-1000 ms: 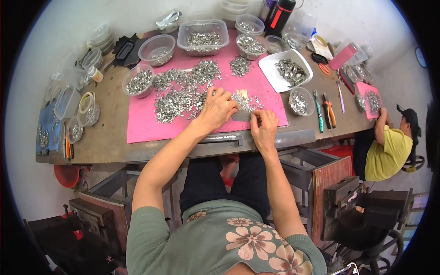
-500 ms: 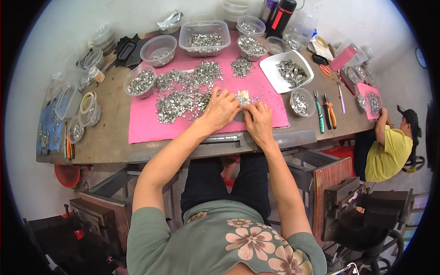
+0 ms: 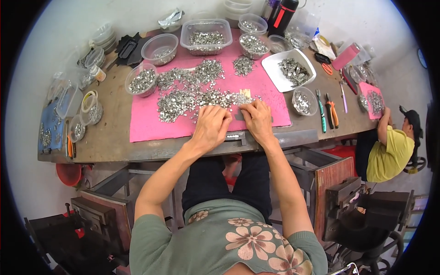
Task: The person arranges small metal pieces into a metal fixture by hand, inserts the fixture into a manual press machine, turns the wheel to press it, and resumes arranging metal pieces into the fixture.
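Note:
Small shiny metal pieces [image 3: 176, 104] lie in heaps on a pink mat [image 3: 151, 130]. At the near edge of the heap, my left hand [image 3: 211, 126] is closed, its fingers curled down near a dark metal rail [image 3: 236, 136]. Small bright pieces sit in a row on that rail, partly behind the hand. My right hand [image 3: 257, 120] rests to the right, thumb and fingers drawn together beside a small grey plate [image 3: 238, 117]. Whatever either hand pinches is too small or hidden. Just beyond the right fingers lies a small tan block [image 3: 245, 93].
Clear tubs of metal pieces, including a rectangular tub [image 3: 206, 43], line the far side. A white tray [image 3: 270, 68] and a small round tub [image 3: 304, 101] stand at right, beside pliers [image 3: 331, 112]. Another person in a yellow shirt [image 3: 389, 156] works at the far right.
My left hand has drawn back from the heap toward the table's near edge, to the rail. The right hand has stayed almost in place.

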The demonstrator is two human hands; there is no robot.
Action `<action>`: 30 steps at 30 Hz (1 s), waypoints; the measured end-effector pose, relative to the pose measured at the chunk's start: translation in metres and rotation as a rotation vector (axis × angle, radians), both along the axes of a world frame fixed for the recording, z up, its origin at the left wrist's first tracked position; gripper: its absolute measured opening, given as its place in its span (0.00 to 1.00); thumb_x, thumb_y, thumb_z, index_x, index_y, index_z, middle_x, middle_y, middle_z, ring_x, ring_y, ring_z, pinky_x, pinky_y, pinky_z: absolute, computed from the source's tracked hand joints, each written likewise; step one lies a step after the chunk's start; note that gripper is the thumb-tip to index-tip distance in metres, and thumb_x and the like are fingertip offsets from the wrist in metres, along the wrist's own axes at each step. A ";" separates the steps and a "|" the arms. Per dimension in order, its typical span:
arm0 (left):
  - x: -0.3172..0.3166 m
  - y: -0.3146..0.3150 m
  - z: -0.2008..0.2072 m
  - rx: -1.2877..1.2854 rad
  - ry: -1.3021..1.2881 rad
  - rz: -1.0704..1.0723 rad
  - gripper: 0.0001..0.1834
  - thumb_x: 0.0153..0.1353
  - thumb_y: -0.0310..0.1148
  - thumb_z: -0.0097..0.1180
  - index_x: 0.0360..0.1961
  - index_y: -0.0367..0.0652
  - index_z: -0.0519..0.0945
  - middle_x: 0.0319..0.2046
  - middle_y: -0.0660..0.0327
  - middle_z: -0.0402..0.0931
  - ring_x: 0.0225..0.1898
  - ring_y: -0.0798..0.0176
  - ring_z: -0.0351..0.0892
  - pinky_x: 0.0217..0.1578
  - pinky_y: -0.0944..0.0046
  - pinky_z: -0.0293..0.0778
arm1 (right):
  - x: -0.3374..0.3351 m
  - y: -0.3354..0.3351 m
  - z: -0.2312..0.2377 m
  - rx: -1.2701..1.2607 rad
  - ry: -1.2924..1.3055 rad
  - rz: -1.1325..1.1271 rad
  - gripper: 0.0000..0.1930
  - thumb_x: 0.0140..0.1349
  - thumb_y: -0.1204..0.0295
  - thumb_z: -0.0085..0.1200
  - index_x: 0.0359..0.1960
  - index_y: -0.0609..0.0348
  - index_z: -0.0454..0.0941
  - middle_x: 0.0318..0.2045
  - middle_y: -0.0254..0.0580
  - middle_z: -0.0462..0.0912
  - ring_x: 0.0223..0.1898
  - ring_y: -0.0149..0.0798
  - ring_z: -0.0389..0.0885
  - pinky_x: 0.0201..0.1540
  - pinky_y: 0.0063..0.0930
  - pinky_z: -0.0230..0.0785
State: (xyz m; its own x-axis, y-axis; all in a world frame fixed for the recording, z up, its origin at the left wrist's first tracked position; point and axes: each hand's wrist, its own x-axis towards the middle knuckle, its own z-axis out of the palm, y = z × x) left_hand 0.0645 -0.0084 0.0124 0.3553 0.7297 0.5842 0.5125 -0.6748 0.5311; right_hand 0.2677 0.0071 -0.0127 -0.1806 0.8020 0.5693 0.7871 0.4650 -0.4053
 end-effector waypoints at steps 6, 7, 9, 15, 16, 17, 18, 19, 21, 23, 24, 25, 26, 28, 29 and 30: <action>-0.005 -0.034 -0.007 -0.093 -0.009 0.010 0.04 0.61 0.25 0.60 0.35 0.41 0.76 0.33 0.59 0.74 0.38 0.52 0.73 0.46 0.54 0.65 | 0.000 0.001 0.002 0.018 -0.005 0.014 0.04 0.59 0.75 0.63 0.35 0.54 0.83 0.32 0.38 0.76 0.39 0.44 0.75 0.45 0.39 0.63; -0.004 -0.035 -0.008 -0.094 -0.009 0.009 0.04 0.61 0.25 0.60 0.35 0.41 0.76 0.33 0.59 0.74 0.38 0.52 0.73 0.46 0.54 0.65 | 0.000 -0.002 0.003 0.016 -0.005 0.012 0.04 0.59 0.75 0.63 0.35 0.54 0.83 0.32 0.38 0.76 0.39 0.44 0.75 0.45 0.39 0.63; -0.004 -0.036 -0.011 -0.053 -0.030 0.015 0.04 0.60 0.25 0.60 0.35 0.41 0.76 0.33 0.58 0.74 0.39 0.52 0.74 0.45 0.54 0.66 | -0.004 -0.014 0.012 0.001 0.045 0.052 0.03 0.61 0.77 0.62 0.36 0.59 0.82 0.32 0.41 0.78 0.38 0.44 0.77 0.44 0.39 0.67; -0.002 -0.039 -0.014 -0.035 -0.026 0.040 0.06 0.59 0.24 0.61 0.36 0.40 0.77 0.35 0.56 0.75 0.41 0.50 0.76 0.43 0.53 0.69 | -0.015 -0.061 0.023 -0.368 0.468 0.190 0.04 0.64 0.79 0.58 0.38 0.66 0.78 0.33 0.46 0.80 0.36 0.45 0.81 0.40 0.35 0.72; -0.001 -0.039 -0.014 -0.036 -0.026 0.039 0.06 0.59 0.24 0.61 0.36 0.40 0.77 0.35 0.56 0.75 0.41 0.50 0.76 0.43 0.53 0.69 | -0.014 -0.063 0.016 -0.326 0.421 0.214 0.03 0.64 0.80 0.58 0.38 0.66 0.78 0.34 0.47 0.80 0.37 0.46 0.80 0.42 0.36 0.72; 0.000 -0.039 -0.014 -0.032 -0.035 0.042 0.06 0.59 0.24 0.61 0.36 0.40 0.77 0.36 0.55 0.76 0.41 0.50 0.77 0.44 0.53 0.69 | -0.015 -0.066 0.016 -0.327 0.421 0.215 0.03 0.64 0.80 0.58 0.38 0.66 0.78 0.34 0.47 0.80 0.37 0.46 0.80 0.42 0.36 0.72; 0.000 -0.039 -0.014 -0.028 -0.043 0.045 0.06 0.59 0.24 0.61 0.36 0.40 0.77 0.36 0.55 0.76 0.41 0.50 0.77 0.44 0.53 0.69 | -0.016 -0.069 0.016 -0.353 0.470 0.199 0.03 0.65 0.80 0.58 0.38 0.66 0.78 0.34 0.45 0.80 0.37 0.42 0.80 0.42 0.33 0.71; 0.001 -0.039 -0.014 -0.028 -0.042 0.047 0.06 0.59 0.24 0.61 0.36 0.40 0.77 0.36 0.55 0.76 0.41 0.50 0.77 0.44 0.53 0.69 | -0.017 -0.070 0.015 -0.379 0.519 0.184 0.03 0.65 0.80 0.58 0.38 0.67 0.78 0.35 0.43 0.80 0.37 0.38 0.79 0.43 0.30 0.71; 0.002 -0.039 -0.016 0.002 -0.020 0.047 0.07 0.59 0.24 0.63 0.37 0.39 0.78 0.36 0.56 0.77 0.39 0.51 0.77 0.41 0.55 0.69 | -0.018 -0.070 0.014 -0.361 0.495 0.183 0.03 0.65 0.81 0.58 0.38 0.66 0.77 0.35 0.44 0.81 0.38 0.39 0.79 0.44 0.30 0.71; 0.002 -0.039 -0.017 0.013 -0.015 0.054 0.07 0.59 0.24 0.63 0.37 0.39 0.78 0.36 0.56 0.77 0.39 0.51 0.77 0.41 0.55 0.69 | -0.019 -0.070 0.012 -0.343 0.471 0.183 0.03 0.65 0.81 0.58 0.38 0.66 0.77 0.35 0.44 0.81 0.38 0.40 0.79 0.44 0.31 0.71; 0.002 -0.039 -0.017 0.024 -0.011 0.060 0.07 0.59 0.24 0.63 0.37 0.39 0.78 0.36 0.57 0.77 0.39 0.51 0.77 0.42 0.55 0.69 | -0.020 -0.069 0.011 -0.318 0.455 0.187 0.03 0.64 0.81 0.58 0.38 0.66 0.77 0.35 0.45 0.81 0.38 0.42 0.79 0.44 0.32 0.71; 0.003 -0.039 -0.017 0.024 -0.012 0.060 0.07 0.59 0.24 0.63 0.37 0.39 0.78 0.36 0.57 0.77 0.39 0.51 0.77 0.42 0.55 0.69 | -0.020 -0.069 0.011 -0.294 0.439 0.192 0.03 0.64 0.81 0.58 0.38 0.67 0.77 0.36 0.45 0.81 0.38 0.43 0.79 0.44 0.33 0.71; 0.003 -0.039 -0.018 0.028 -0.010 0.064 0.07 0.59 0.24 0.63 0.37 0.39 0.78 0.35 0.56 0.77 0.39 0.51 0.77 0.42 0.54 0.69 | -0.020 -0.069 0.011 -0.294 0.438 0.193 0.03 0.64 0.81 0.58 0.38 0.67 0.77 0.36 0.45 0.81 0.38 0.43 0.79 0.44 0.33 0.71; 0.003 -0.039 -0.018 0.033 -0.009 0.068 0.07 0.59 0.24 0.64 0.37 0.39 0.78 0.35 0.56 0.77 0.39 0.51 0.77 0.42 0.54 0.70 | -0.020 -0.069 0.011 -0.257 0.391 0.202 0.04 0.64 0.81 0.58 0.38 0.67 0.77 0.36 0.46 0.81 0.38 0.45 0.79 0.44 0.33 0.71; 0.004 -0.039 -0.018 0.040 -0.007 0.065 0.07 0.59 0.24 0.64 0.37 0.39 0.78 0.35 0.56 0.77 0.39 0.51 0.77 0.42 0.54 0.70 | -0.020 -0.069 0.011 -0.257 0.391 0.203 0.04 0.64 0.81 0.58 0.38 0.67 0.77 0.36 0.46 0.81 0.38 0.45 0.79 0.44 0.33 0.71; 0.004 -0.039 -0.017 0.047 -0.006 0.063 0.07 0.59 0.24 0.64 0.37 0.39 0.78 0.35 0.56 0.77 0.39 0.51 0.77 0.42 0.54 0.70 | -0.020 -0.068 0.011 -0.245 0.383 0.202 0.04 0.64 0.81 0.58 0.38 0.67 0.77 0.35 0.46 0.81 0.38 0.45 0.79 0.44 0.34 0.71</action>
State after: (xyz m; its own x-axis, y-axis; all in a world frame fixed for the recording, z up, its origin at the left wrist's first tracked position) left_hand 0.0682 -0.0472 -0.0049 0.3062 0.7220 0.6205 0.5516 -0.6658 0.5025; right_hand 0.2478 -0.0613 -0.0014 -0.1607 0.8912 0.4242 0.4643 0.4475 -0.7643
